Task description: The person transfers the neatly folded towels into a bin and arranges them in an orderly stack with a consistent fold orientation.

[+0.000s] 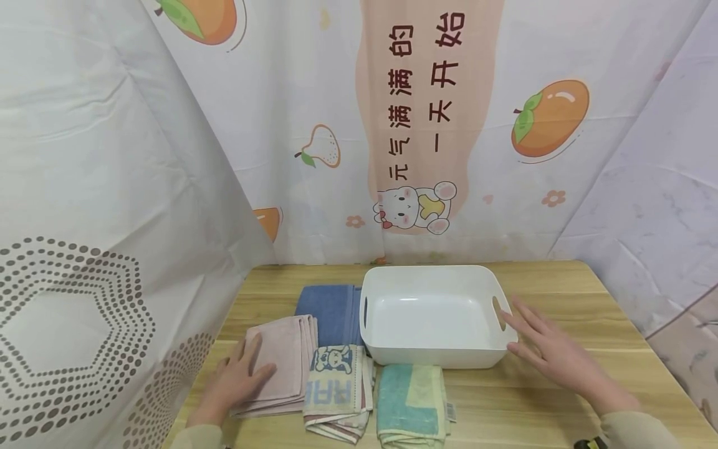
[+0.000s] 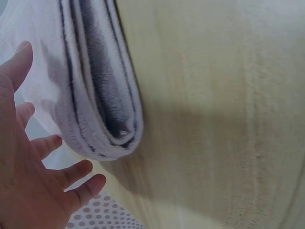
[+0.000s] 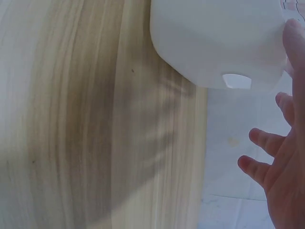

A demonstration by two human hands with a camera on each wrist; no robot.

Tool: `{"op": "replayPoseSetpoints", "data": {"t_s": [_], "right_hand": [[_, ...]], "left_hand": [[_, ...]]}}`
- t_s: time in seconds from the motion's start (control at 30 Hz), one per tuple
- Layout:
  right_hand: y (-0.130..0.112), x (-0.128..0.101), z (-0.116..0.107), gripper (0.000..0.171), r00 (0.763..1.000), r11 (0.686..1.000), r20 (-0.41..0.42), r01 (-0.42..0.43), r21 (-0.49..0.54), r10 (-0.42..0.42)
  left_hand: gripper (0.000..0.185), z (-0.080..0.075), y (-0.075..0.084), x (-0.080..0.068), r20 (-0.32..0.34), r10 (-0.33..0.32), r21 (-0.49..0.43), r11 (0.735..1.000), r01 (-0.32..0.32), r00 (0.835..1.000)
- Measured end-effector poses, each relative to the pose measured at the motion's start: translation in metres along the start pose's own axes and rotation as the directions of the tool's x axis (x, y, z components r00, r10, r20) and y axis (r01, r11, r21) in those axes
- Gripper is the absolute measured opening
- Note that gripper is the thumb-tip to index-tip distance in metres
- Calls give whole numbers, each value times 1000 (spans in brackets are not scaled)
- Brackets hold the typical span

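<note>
Wooden table fills lower half of head view, backed by white printed curtains with orange fruit, a cartoon bear and Chinese characters; dotted hexagon curtain at lower left of frame

White plastic bin sits at table centre, empty, oval handle slots on both short sides. Four folded towels lie around its left and front edges: blue towel just left of bin, pink towel lower left, bear-print towel below the blue one, teal-and-yellow towel right below bin's front wall

Left hand rests flat on left part of pink towel, fingers straight and slightly apart, gripping nothing. Left wrist view: same hand at lower left, fingers spread, folded towel edge in upper left of frame over wood

Right hand in lower right, fingers straight and spread, fingertips at bin's right wall near the handle slot; contact cannot be told for sure. Right wrist view: hand at right edge, fingers apart, bin at upper right, holding nothing
</note>
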State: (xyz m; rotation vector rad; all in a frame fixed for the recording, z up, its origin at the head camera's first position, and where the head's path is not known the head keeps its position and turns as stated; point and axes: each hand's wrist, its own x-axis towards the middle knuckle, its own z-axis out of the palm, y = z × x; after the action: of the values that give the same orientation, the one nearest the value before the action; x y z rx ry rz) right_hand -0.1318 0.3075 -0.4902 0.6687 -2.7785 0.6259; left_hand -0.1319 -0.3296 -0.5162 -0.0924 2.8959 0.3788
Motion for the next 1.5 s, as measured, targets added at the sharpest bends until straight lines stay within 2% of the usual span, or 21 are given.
{"op": "replayPoseSetpoints", "data": {"t_s": [0.33,0.5,0.7,0.97,1.13,1.33,1.5], "right_hand": [[-2,-2,2,63,1000,999,-13,15,-44,-16],[-1,-2,3,62,1000,999,-13,18,-41,-18],[-1,-1,3,62,1000,999,-14,19,-38,-19],[-3,-3,5,60,1000,1000,-2,-7,-31,7],[-2,-4,6,59,1000,1000,-2,-10,-26,10],[-2,-5,7,57,1000,1000,-1,-12,-7,12],[-2,-5,7,57,1000,1000,14,-26,9,25]], "left_hand": [[95,10,-1,-6,-36,23,38,999,-22,999],[93,11,0,-6,-49,25,12,1000,-25,998],[90,16,1,0,-60,20,-13,1000,-21,998],[79,15,5,2,-115,25,-47,998,-30,993],[72,13,8,1,-162,34,-80,996,-48,986],[58,10,14,0,-225,11,-90,995,-32,974],[53,10,17,1,-249,15,-100,994,-41,968]]}}
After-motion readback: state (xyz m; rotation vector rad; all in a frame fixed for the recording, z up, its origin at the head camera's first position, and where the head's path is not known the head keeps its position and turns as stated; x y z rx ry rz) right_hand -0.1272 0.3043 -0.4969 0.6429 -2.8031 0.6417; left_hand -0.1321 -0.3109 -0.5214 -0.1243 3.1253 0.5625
